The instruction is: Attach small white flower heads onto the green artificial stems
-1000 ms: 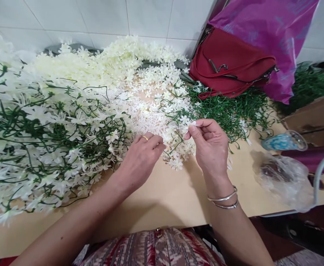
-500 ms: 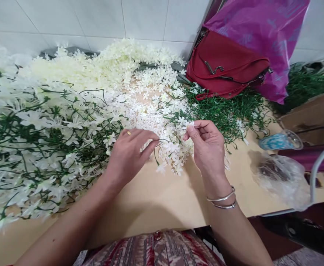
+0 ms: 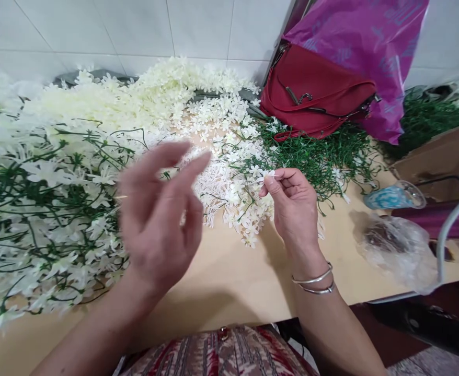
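Head view: the left hand (image 3: 159,214) is up off the white threads (image 3: 213,183) and farther left, blurred with motion; half a second earlier it is low at their front edge, thumb and finger close together.
Left grip: fingers apart, in front of the white-and-green sprays (image 3: 53,219); the blur hides whether anything lies against the palm.
Right hand (image 3: 295,206): almost where it is in the earlier pictures, above the loose blossoms (image 3: 251,222) and just beside the green stems (image 3: 316,156).
Right grip: thumb and fingertips together, clamped on a small white flower (image 3: 267,175).
Flower: at the fingertips, petals showing past the thumb, held above the table (image 3: 229,282) and well apart from the left hand.
Threads: more of them show now, with the left hand off their front edge.
Meaning: the work seems to be at a gap between two-handed moments, as the right hand alone keeps the flower.
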A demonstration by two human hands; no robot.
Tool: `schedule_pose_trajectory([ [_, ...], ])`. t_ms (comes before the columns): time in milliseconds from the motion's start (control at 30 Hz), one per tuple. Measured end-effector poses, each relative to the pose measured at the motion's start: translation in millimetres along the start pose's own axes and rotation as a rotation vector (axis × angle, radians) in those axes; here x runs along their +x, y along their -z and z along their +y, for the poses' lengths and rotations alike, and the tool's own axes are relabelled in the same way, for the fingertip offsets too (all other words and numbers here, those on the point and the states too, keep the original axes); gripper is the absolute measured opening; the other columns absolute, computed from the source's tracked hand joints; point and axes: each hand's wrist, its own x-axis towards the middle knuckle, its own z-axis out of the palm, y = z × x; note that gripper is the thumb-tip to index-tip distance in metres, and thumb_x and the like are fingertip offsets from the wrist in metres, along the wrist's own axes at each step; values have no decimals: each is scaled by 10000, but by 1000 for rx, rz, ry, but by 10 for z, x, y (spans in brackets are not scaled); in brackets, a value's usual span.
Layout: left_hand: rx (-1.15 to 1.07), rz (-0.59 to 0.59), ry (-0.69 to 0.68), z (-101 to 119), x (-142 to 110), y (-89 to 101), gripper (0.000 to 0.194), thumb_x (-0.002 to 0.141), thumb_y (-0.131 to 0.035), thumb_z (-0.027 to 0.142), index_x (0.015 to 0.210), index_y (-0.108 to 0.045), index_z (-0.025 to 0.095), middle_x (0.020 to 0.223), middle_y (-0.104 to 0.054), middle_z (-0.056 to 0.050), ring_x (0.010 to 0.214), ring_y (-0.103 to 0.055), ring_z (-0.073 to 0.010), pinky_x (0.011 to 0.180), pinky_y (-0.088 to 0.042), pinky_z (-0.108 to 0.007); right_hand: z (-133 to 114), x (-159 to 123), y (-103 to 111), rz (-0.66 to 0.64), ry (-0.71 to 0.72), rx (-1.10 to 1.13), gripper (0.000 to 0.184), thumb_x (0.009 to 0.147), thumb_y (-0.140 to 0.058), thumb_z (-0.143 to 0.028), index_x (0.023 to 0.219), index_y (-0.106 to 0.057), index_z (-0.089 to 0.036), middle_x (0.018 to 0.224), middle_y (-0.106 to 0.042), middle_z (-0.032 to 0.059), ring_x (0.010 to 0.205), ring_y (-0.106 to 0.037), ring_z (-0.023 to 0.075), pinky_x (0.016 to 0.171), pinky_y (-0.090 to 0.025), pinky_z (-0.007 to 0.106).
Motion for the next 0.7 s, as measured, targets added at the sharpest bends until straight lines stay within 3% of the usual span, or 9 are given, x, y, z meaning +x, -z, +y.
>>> schedule_pose_trajectory([
  [33,51,10,-101,20,9,-134,475,989,-593,50,1422,-579,243,1407,-611,-100,1291,-597,-247,1019,-568,-398,1,7,5,12,10,-9,191,888,-800,-350,919,-638,-254,717,-623,-47,641,-636,131,653,-538,276],
  [100,58,-152,-224,3,8,-385,279,1023,-552,71,1264,-649,172,1231,-689,-103,1152,-661,-214,1021,-561,-396,3,23,18,40,27,-13,197,891,-796,-354,919,-630,-252,715,-611,-53,637,-630,125,649,-530,268],
  [233,69,-364,-193,-83,-87,-677,116,1037,-583,171,1074,-685,129,1082,-715,-103,1053,-682,-235,924,-570,-393,-6,53,37,75,28,13,216,866,-814,-345,901,-627,-243,714,-610,-61,624,-615,113,643,-517,257],
  [400,208,-511,-113,-51,-204,-757,119,978,-694,260,971,-716,143,1029,-704,-96,958,-657,-274,859,-546,-428,-7,68,56,65,33,33,221,862,-824,-339,900,-632,-237,713,-621,-59,622,-614,109,641,-512,251],
  [533,155,-485,-88,-80,-211,-764,77,998,-636,177,948,-693,163,1011,-728,-76,958,-669,-251,898,-531,-411,14,67,71,66,24,4,222,869,-820,-354,909,-635,-239,724,-623,-57,633,-621,114,644,-519,256],
  [700,-26,-278,-19,-168,-162,-674,84,1036,-589,215,1002,-662,190,953,-772,-37,859,-713,-181,815,-546,-317,27,69,79,66,31,25,187,870,-816,-313,907,-648,-240,722,-626,-58,627,-620,112,652,-524,258],
])
